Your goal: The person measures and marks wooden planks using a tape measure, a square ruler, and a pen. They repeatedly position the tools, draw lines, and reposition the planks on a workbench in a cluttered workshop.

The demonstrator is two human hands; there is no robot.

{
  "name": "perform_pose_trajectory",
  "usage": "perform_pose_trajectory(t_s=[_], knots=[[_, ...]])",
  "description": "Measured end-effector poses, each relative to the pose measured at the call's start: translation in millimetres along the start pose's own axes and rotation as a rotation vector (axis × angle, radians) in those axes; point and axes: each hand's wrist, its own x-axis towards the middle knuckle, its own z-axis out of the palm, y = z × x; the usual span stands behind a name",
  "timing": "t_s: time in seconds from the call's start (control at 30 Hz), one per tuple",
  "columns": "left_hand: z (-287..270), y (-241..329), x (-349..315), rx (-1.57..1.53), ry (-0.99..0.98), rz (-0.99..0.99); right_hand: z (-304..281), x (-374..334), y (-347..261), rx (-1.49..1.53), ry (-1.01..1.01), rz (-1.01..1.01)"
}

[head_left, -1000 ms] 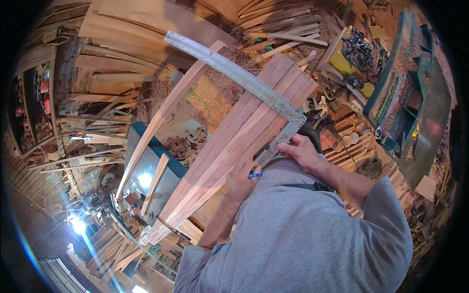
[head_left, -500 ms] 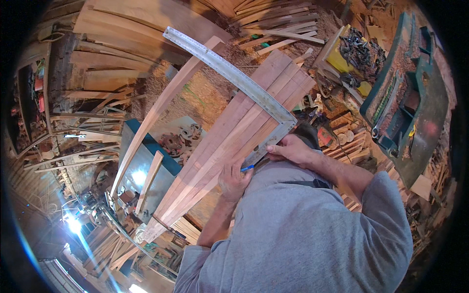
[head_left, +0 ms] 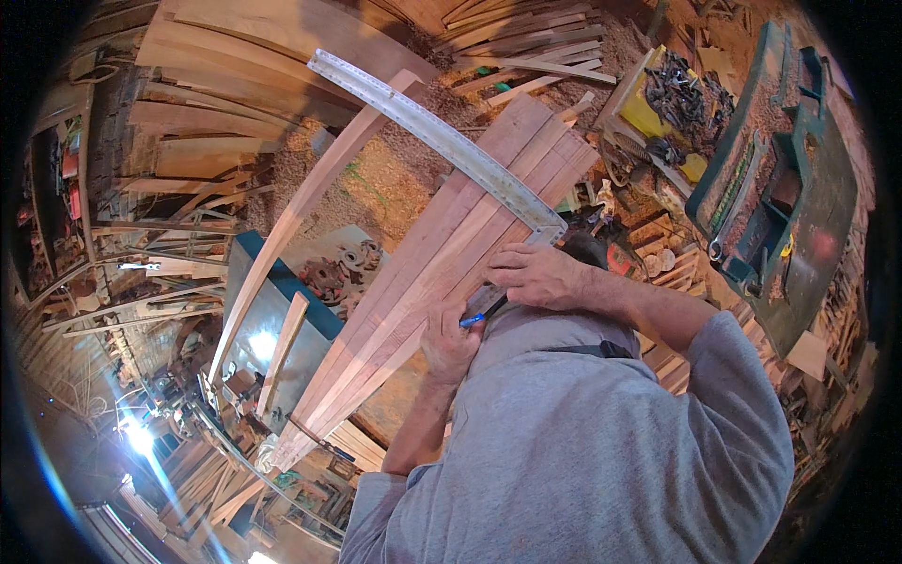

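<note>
The long boards (head_left: 442,254) are side by side in front of the person, wide at the far end and thin near the bottom left. A dark bar (head_left: 322,439) goes across the thin end. The big metal square (head_left: 442,146) is across the wide part, with its long leg poking out past the boards on the left. So the boards are put together and the square is on top. I can't see any drawn line on the wood, so I can't tell how much marking, if any, is done or left.

The left hand (head_left: 449,340) is at the near edge of the boards. Its fingers are curled up and seem to pinch a small blue thing (head_left: 472,321), maybe a pen. The right hand (head_left: 543,277) is palm down over the short leg of the square, with its fingers pointing left, toward the other hand. I can't tell how tight it grips. Both elbows are bent. The left arm comes up from below and the right arm comes in from the right, so the hands almost meet near the belly.
</note>
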Motion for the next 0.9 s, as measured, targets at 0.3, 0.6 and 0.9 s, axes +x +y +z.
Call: perform_pose_trajectory(t_s=[0.3, 0.6, 0.9], knots=[[2.3, -0.2, -2.1, -0.001, -0.001, -0.048, -3.8, -0.3, 1.7, 0.059, 0.044, -0.019], [1.2, -2.1, -1.4, -0.052, -0.028, -0.065, -5.9, 0.2, 4.7, 0.097, 0.066, -0.033], [-1.9, -7.6, 0.2, -0.066, -0.078, -0.033, -3.6, -1.2, 5.3, 0.099, 0.056, -0.022]])
